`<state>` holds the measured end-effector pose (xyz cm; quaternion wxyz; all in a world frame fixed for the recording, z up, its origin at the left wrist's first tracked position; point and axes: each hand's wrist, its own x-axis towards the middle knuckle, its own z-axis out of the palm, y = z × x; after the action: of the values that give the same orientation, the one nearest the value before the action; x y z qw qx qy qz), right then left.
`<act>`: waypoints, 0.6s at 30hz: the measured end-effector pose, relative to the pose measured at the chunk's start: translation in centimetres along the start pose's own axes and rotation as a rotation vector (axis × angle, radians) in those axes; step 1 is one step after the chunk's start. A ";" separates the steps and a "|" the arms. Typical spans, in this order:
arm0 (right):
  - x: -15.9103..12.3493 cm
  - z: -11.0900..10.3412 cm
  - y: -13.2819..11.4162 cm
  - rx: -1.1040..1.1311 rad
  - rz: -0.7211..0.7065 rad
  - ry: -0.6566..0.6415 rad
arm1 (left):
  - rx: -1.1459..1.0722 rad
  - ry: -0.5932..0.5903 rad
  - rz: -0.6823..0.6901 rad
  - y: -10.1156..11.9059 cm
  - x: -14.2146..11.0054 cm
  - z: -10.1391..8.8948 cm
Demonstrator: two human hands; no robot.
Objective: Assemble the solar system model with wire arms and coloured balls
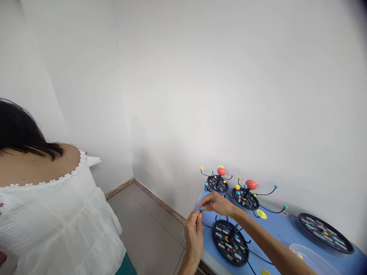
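My left hand [194,235] and my right hand [216,204] meet at the near edge of a blue table [282,229]. Between their fingertips is a thin black wire with a teal bead [202,208]. Directly below them lies a black disc base with wire arms [229,244], printed with small planet pictures. Two more model stands, each with a red ball, stand behind it: one [217,183] at the far end and one [245,198] to its right. A yellow ring [261,214] lies just beyond my right forearm.
A bare black disc [325,233] lies at the right, with a clear plastic tub [312,259] of coloured balls in front of it. A co-worker in a white top [54,217] stands at the left. A tiled floor [146,229] lies beyond the table's left edge.
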<state>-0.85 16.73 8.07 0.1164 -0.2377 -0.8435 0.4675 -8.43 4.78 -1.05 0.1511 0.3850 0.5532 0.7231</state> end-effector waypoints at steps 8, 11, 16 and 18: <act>-0.3 0.2 -0.6 -0.149 -0.022 0.016 | 0.027 -0.022 0.028 -0.4 -0.1 -0.1; -0.5 0.4 -1.2 -0.233 -0.033 0.015 | 0.030 -0.028 0.041 -0.5 -0.1 -0.2; -1.0 0.7 -2.2 -0.419 -0.087 0.007 | 0.022 -0.044 0.057 -0.7 0.0 -0.3; -1.3 0.8 -2.5 -0.510 -0.135 -0.005 | 0.013 -0.058 0.056 -0.7 0.1 -0.3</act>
<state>-0.79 14.32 9.81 0.0814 -0.2014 -0.9483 0.2314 -8.87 4.85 -1.69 0.1442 0.4223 0.5422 0.7120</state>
